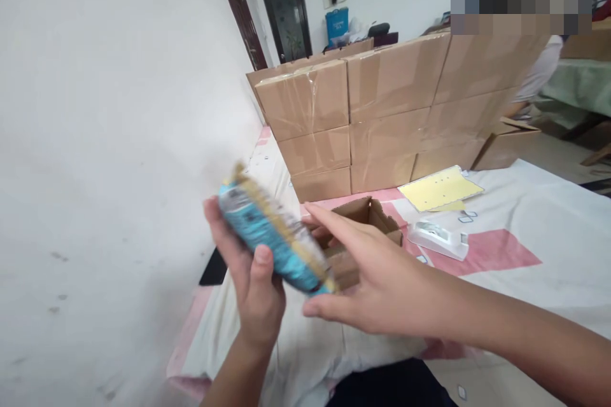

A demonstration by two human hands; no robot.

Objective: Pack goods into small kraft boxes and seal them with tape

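Note:
My left hand (252,286) is closed around a blue packet (267,229) with a tan-gold band along one edge, its thumb pressed on the near side. Motion blurs the packet, so its print is unreadable; it is tilted and raised above the table. My right hand (367,267) is at the packet's lower right end, thumb and fingers spread apart. Its thumb lies close to the corner of the packet, and whether it touches I cannot tell. Behind my right hand stands a small open cardboard box (372,213), partly hidden by that hand.
A wall of taped cardboard boxes (391,82) rises at the table's back. On the patterned tablecloth (563,229) lie a yellow sheet (442,187) and a white plastic object (439,238). A white wall (119,140) borders the left. Another person's sleeve (541,70) shows behind the boxes.

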